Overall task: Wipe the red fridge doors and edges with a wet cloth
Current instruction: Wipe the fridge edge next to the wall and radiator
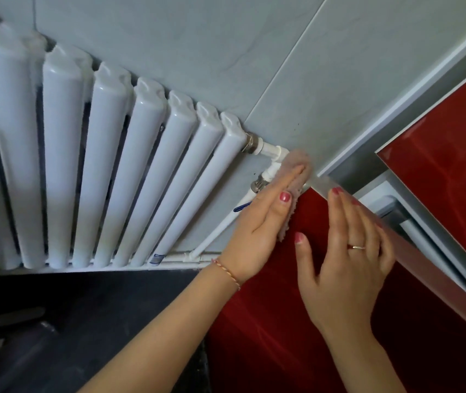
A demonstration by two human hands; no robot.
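A grey tiled wall (197,52) carries a white radiator (98,165) with pipes (271,154) running toward the red fridge door (282,321); the floor (84,321) below is dark. The left hand (263,222), fingers straight, presses a pinkish cloth (297,171) flat against the door's left edge near its top corner. The right hand (350,256) rests open, fingers straight, along the door's top edge, just beside the cloth.

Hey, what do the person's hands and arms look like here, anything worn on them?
Both forearms are bare, no sleeves in view. The left hand has pink-red polished nails and a thin braided red-and-gold bracelet at the wrist. The right hand has the same nail polish and a slim gold ring on one of its fingers.
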